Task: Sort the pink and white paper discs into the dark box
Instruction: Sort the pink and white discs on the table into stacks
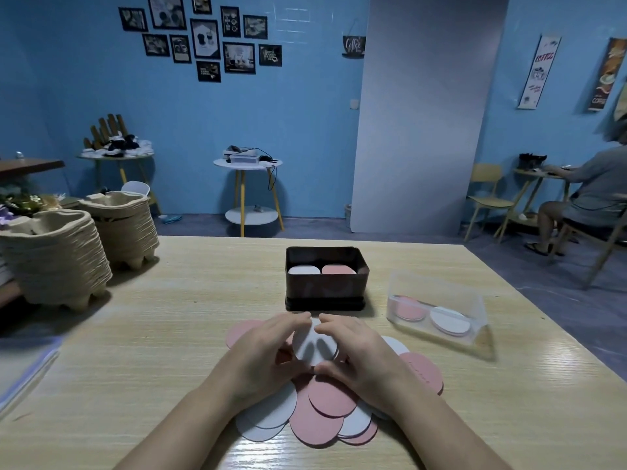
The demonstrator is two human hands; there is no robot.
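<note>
White paper disc (314, 349) is pinched between the curled fingers of my left hand (268, 351) and right hand (361, 357), over the loose pile of discs (319, 422) on the worktop (152, 334). Just beyond my fingers stands the dark box (325, 286).

The dark box (325, 286) is a rectangular, open-topped tin with rounded corners. It stands upright on the worktop (169, 317) just beyond the loose discs, and inside it a white stack (303, 269) on the left lies beside a pink stack (338, 269) on the right. The loose pink and white paper discs (322, 422) lie flat in an overlapping, mixed heap on the near middle of the worktop. One white disc (314, 347) is tilted up above the heap, pinched at its edges between the left hand (261, 354) and the right hand (363, 357).
</note>
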